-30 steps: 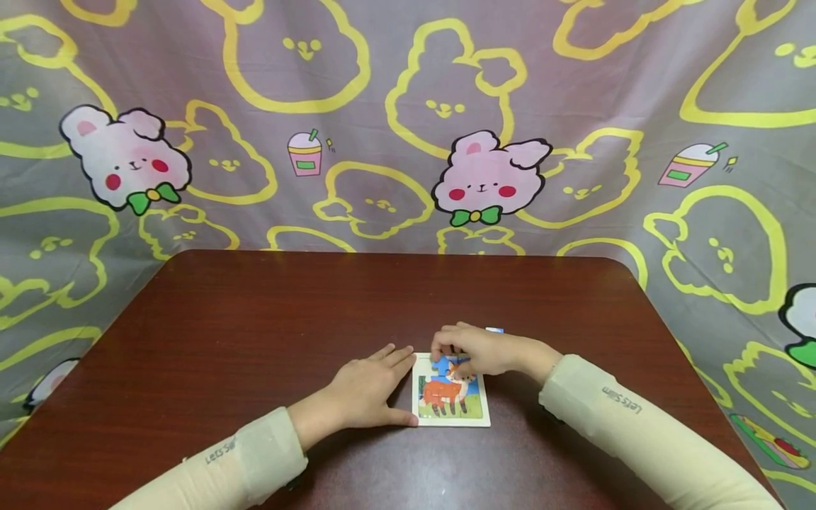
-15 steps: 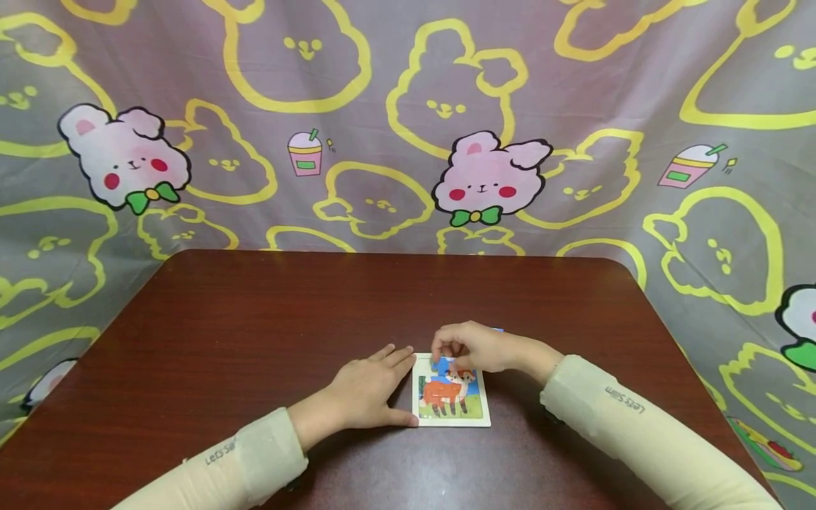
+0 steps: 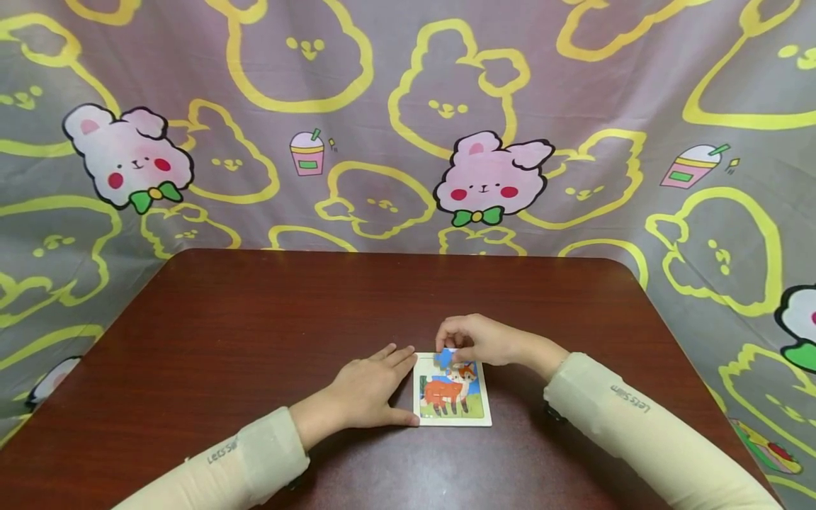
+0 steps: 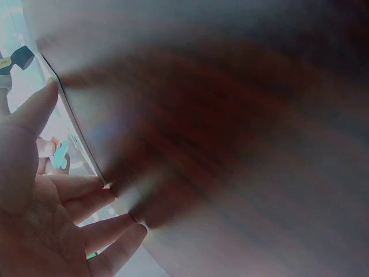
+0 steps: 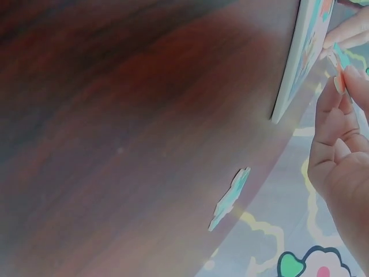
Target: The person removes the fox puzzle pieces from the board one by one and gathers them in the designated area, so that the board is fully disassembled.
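Observation:
A small jigsaw board (image 3: 454, 423) with a white frame lies on the table and shows an orange fox on grass. Along its left edge rests my left hand (image 3: 363, 391), thumb and fingers spread and extended, thumb at the near corner. Above the board's upper part, my right hand (image 3: 479, 341) pinches a blue jigsaw piece (image 3: 444, 358) between thumb and fingers. That jigsaw piece (image 5: 340, 78) also shows some orange in the right wrist view. The board's upper left part is bare white, and the right hand covers some of its upper right.
A loose jigsaw piece (image 5: 229, 199) lies on the tabletop beyond the board in the right wrist view; the head view does not show it. The dark red-brown table (image 3: 287, 304) meets a grey patterned curtain (image 3: 376, 127) at the back and sides.
My right hand has lifted slightly away from the board toward its far edge, with the blue jigsaw piece in its pinch. More of the fox's head shows now. The left hand stays still.

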Available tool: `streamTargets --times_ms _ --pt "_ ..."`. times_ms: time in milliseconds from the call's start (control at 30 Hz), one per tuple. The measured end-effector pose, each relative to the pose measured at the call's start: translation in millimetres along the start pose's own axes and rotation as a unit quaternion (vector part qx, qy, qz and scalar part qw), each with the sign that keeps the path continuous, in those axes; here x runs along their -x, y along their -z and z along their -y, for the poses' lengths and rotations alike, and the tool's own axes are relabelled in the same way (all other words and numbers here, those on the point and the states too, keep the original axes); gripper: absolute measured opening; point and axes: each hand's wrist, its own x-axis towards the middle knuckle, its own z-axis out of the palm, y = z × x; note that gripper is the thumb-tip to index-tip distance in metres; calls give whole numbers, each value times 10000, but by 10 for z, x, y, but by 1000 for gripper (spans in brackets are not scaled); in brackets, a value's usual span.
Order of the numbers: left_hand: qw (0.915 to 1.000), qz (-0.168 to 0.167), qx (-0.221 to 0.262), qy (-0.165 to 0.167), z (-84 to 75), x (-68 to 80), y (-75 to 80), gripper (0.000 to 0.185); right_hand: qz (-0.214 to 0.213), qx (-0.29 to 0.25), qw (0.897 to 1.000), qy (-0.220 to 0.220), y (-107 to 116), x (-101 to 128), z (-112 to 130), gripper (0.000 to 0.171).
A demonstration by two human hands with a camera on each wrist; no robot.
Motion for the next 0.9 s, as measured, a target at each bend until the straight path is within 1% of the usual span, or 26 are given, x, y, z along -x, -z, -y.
streamTargets --times_ms 433,733,900 --pt "10000 11 43 26 -12 -10 7 99 -185 -71 9996 -207 107 106 -51 16" --pt "10000 17 6 62 -12 -5 13 99 -419 115 9989 -192 161 171 -131 14" --pt "10000 32 25 43 -15 0 13 99 -530 93 9977 -400 193 235 -178 15"
